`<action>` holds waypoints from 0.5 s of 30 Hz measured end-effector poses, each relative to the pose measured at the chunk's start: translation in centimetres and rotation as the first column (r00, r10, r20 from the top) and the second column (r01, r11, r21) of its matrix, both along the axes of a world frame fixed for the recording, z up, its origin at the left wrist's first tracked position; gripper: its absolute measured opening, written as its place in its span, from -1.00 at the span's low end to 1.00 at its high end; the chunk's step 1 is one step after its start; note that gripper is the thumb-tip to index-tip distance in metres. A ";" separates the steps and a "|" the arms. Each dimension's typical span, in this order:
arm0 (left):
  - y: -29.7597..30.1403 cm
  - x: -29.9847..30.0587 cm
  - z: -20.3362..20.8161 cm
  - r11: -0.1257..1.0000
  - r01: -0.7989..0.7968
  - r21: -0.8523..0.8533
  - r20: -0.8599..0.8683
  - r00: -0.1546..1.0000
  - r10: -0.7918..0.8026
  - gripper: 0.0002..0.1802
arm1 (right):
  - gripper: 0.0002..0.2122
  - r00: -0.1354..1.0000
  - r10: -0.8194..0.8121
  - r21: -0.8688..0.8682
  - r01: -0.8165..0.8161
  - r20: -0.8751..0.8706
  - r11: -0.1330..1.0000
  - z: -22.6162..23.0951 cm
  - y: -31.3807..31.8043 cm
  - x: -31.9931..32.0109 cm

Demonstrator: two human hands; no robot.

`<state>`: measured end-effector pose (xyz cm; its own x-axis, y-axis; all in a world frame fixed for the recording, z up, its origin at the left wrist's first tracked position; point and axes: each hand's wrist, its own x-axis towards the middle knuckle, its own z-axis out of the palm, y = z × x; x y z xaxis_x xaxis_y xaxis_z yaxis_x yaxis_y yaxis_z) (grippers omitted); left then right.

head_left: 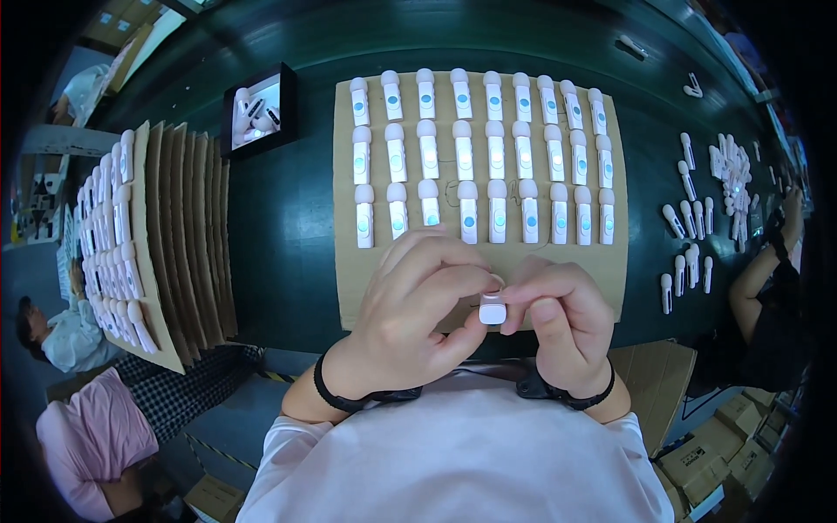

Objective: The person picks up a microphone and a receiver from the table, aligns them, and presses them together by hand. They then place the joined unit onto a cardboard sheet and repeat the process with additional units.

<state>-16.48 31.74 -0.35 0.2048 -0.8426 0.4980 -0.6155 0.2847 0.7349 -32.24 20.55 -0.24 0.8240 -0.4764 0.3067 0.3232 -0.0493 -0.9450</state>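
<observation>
Close in front of my chest, a small white device [493,313] is held end-on, its square white end showing. Fingers and thumb of my left hand [410,305] are closed on it from the left. From the right, my right hand [567,318] pinches at its upper part, fingertips touching it; the rest of the device is hidden. Just beyond my hands lies a brown cardboard sheet [418,272], bearing several rows of matching white devices [468,212] with rounded pale caps and round blue spots.
At left, several cardboard sheets [199,235] are stacked, with more devices on top. A black box [289,109] holds loose pieces. Loose devices [733,174] lie in a heap at right on the dark green table [301,205]. A co-worker's arm [757,275] reaches in there; other people sit at left.
</observation>
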 end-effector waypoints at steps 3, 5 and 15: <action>0.5 -0.1 -0.5 0.999 -0.031 0.026 0.018 0.999 0.031 -0.69 | -0.84 1.000 0.017 -0.001 -0.017 0.004 1.000 0.3 0.2 0.2; 1.0 0.1 -0.4 0.998 -0.027 0.065 -0.001 1.000 0.027 -0.68 | -0.85 1.000 0.009 -0.011 -0.010 -0.011 1.000 0.4 0.3 0.1; 7.1 3.1 -1.1 0.953 -0.263 0.154 0.352 0.915 0.196 -0.60 | -0.91 0.984 -0.091 -0.043 0.086 -0.152 0.995 -1.0 -0.5 -2.5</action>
<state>-13.42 38.83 -1.43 0.2571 -0.8786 0.4024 -0.8623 -0.0206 0.5060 -34.69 20.00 -1.19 0.8176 -0.5405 0.1984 0.1674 -0.1066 -0.9801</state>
